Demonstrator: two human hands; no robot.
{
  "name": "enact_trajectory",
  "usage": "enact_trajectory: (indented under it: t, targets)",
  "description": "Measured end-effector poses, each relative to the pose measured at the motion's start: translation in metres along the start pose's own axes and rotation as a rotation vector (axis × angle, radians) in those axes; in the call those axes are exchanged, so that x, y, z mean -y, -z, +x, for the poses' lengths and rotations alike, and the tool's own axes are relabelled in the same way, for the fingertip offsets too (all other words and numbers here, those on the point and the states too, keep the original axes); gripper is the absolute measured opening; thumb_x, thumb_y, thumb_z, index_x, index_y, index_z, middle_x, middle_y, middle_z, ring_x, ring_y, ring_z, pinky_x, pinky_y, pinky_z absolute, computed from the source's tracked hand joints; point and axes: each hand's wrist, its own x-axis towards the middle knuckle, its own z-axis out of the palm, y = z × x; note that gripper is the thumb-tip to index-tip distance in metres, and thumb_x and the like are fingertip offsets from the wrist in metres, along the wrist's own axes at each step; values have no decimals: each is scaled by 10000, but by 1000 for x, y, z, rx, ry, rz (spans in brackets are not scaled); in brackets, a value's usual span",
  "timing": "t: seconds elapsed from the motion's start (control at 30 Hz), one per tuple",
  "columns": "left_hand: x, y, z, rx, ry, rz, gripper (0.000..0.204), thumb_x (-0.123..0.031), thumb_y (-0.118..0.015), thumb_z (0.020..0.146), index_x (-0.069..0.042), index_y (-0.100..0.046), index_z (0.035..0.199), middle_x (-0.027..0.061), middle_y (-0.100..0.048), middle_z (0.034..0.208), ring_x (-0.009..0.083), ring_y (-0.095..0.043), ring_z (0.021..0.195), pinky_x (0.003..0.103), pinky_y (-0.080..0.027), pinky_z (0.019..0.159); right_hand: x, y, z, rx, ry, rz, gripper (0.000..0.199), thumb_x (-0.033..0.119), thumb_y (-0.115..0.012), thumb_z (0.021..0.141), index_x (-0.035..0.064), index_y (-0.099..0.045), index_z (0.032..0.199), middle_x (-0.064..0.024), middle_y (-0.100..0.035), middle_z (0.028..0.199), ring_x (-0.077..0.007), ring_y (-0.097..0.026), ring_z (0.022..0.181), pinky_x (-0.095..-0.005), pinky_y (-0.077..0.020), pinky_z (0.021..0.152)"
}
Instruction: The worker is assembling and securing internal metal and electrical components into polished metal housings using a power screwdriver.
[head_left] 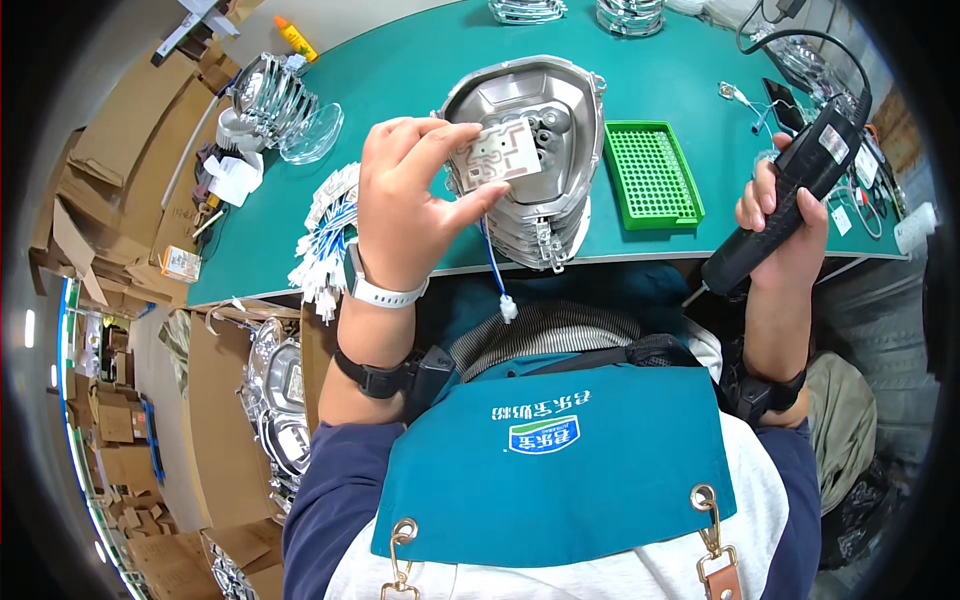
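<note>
Between the thumb and fingers of my left hand point(408, 195) is a white circuit board point(512, 155) with grey traces, tilted over a metal lamp housing point(575, 90). A blue and white lead point(492, 255) hangs below the board, ending in a white connector point(508, 310) past the table's front edge. The housing tops a stack of similar ones, its hollow side up. Off to the right, my right hand point(785, 222) is wrapped round a black electric screwdriver point(825, 150), its bit pointing down and left, apart from the housing.
A green tray with a grid of holes point(616, 185) lies right of the housings. Bundled wired boards point(325, 235) sit left. Clear covers and metal parts point(285, 110) stand at the far left. The screwdriver's cable point(850, 50) arches up right. A carton of housings point(225, 400) is below left.
</note>
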Motion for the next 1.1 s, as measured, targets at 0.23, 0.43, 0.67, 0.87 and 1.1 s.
enact_trajectory:
  t: [0.23, 0.43, 0.67, 0.87, 1.1]
  targets:
    - [3, -2, -3, 64, 15, 38, 455, -247, -825, 561, -73, -670, 951, 74, -633, 923, 283, -545, 925, 389, -440, 831, -2, 0, -2, -6, 24, 44, 544, 254, -559, 852, 2, -368, 1294, -79, -482, 730, -174, -551, 591, -281, -441, 555]
    - [7, 0, -1, 59, 36, 36, 467, -278, -823, 567, -67, -668, 954, 84, -634, 933, 289, -546, 935, 389, -435, 837, -1, 4, -4, 7, 40, 70, 533, 246, -551, 849, 9, -369, 1290, -79, -483, 729, -176, -550, 591, -281, -438, 553]
    - [-4, -4, 1, 13, 47, 34, 469, -251, -829, 547, -77, -670, 952, 62, -602, 870, 265, -524, 871, 379, -432, 793, 11, -8, 1, -57, 151, -109, 606, 228, -603, 806, -6, -350, 1304, -88, -467, 711, -178, -512, 591, -277, -427, 560]
    - [-6, -12, 14, 47, 35, 16, 489, -247, -824, 534, -126, -685, 987, 26, -583, 894, 266, -500, 896, 398, -409, 805, 32, -19, 20, 9, 270, -200, 632, 258, -588, 829, -10, -303, 1325, -97, -476, 755, -182, -529, 628, -290, -422, 598]
    - [-3, -27, 13, 66, 95, -48, 493, -242, -814, 540, -151, -677, 1005, 43, -581, 1134, 316, -471, 1117, 442, -338, 944, 35, -50, 23, -98, 465, -357, 744, 319, -549, 810, -13, -218, 1388, -98, -451, 777, -183, -505, 635, -305, -426, 645]
